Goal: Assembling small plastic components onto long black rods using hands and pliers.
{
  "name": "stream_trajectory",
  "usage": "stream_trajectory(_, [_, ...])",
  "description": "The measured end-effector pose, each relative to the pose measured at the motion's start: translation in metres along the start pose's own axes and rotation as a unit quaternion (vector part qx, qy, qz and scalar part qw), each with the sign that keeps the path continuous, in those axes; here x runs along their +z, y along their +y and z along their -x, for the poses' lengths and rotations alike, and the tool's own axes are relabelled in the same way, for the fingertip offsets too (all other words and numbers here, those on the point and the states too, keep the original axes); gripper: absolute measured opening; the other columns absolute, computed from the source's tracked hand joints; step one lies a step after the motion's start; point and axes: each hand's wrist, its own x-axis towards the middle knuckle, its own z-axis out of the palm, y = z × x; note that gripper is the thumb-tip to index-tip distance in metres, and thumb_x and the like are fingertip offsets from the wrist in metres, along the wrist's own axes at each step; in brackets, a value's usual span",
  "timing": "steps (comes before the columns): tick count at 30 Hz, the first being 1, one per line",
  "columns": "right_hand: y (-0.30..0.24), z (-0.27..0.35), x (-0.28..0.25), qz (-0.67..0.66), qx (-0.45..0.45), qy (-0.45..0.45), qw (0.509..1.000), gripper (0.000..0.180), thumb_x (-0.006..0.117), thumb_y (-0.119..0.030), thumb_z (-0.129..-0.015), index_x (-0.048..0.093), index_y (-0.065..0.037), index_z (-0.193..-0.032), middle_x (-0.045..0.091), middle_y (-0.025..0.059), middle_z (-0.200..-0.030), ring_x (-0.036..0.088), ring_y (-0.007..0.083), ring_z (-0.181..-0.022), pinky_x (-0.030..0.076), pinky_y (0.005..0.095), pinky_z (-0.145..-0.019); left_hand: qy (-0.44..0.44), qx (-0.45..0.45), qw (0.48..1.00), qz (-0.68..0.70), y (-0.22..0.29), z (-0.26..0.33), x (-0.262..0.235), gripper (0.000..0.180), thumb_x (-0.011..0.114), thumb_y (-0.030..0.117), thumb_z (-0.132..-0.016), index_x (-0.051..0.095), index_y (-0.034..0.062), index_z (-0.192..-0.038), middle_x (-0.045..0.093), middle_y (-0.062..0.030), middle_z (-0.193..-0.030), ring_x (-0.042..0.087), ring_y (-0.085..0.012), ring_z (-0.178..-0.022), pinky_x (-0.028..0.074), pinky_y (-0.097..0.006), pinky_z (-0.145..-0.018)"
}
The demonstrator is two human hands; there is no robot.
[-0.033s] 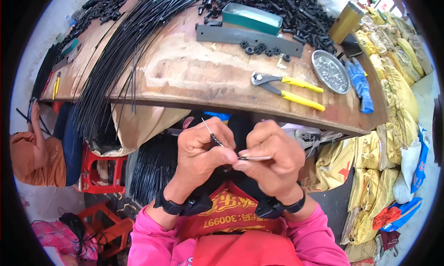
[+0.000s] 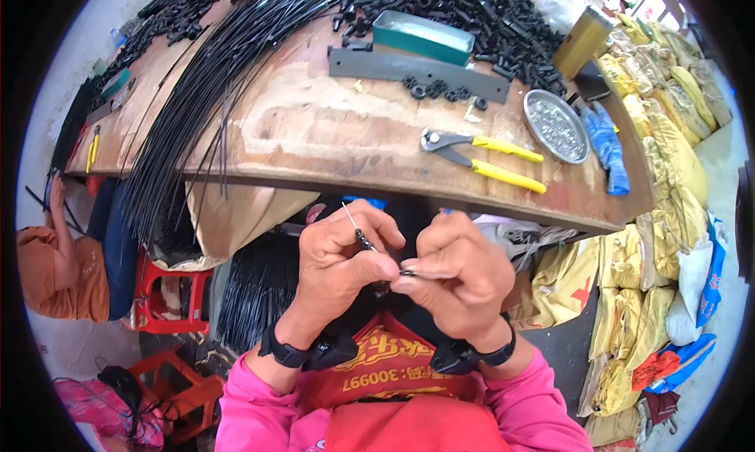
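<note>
Before the bench (image 2: 314, 130), left hand (image 2: 330, 251) grips rod (image 2: 362, 239), long axis running up-left; right hand (image 2: 464, 271), just beside, pinches black piece (image 2: 407, 273)

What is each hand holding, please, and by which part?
The left hand holds a thin rod by its dark lower part; the right hand, a slender piece just behind its dark tip.

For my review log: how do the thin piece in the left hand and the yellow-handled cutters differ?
The thin piece is held in the left hand; the cutters lie on the table. The thin piece is much slimmer than the cutters. Both have dark parts.
</note>
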Motion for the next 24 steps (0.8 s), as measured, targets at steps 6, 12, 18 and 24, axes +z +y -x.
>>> stream_trajectory(6, [-0.005,-0.024,-0.04,0.109,0.083,-0.147,0.98,0.014,0.061,0.003,-0.073,0.061,-0.003,-0.086,0.059,0.0106,-0.08,0.059,0.0246,-0.074,0.046,0.0304,-0.061,0.01,-0.177,0.983,0.051,0.006,-0.008,-0.007,0.018,0.072,0.014,-0.079,0.061,0.0015,-0.073,0.062,-0.0018,-0.068,0.052,-0.0034,-0.059,0.04,-0.017,-0.053])
stream_trajectory(12, [0.082,-0.064,-0.096,0.38,0.137,-0.032,0.914,0.016,0.06,0.002,-0.075,0.063,0.002,-0.091,0.061,0.0121,-0.076,0.058,0.0192,-0.067,0.046,0.0294,-0.063,-0.055,-0.149,0.986,0.041,0.008,-0.009,-0.006,0.02,0.072,0.017,-0.079,0.062,0.0008,-0.073,0.06,-0.0003,-0.061,0.05,-0.0015,-0.055,0.036,-0.017,-0.047])
stream_trajectory(18, [0.118,-0.087,-0.103,0.463,0.094,-0.093,0.876,0.021,0.061,0.001,-0.071,0.065,0.0,-0.092,0.06,0.0152,-0.077,0.057,0.028,-0.071,0.046,0.0356,-0.066,-0.054,-0.16,0.985,0.033,0.014,-0.006,-0.008,0.024,0.07,0.02,-0.082,0.062,-0.0001,-0.072,0.055,0.0015,-0.056,0.044,-0.001,-0.052,0.032,-0.017,-0.046])
stream_trajectory(24, [0.116,-0.092,-0.103,0.484,0.156,-0.147,0.848,0.021,0.06,0.001,-0.07,0.064,0.001,-0.09,0.059,0.0161,-0.081,0.057,0.0296,-0.075,0.046,0.0362,-0.067,-0.057,-0.17,0.982,0.064,0.014,-0.004,-0.014,0.029,0.064,0.027,-0.087,0.062,-0.0006,-0.08,0.056,0.0008,-0.065,0.046,-0.0019,-0.06,0.034,-0.017,-0.052])
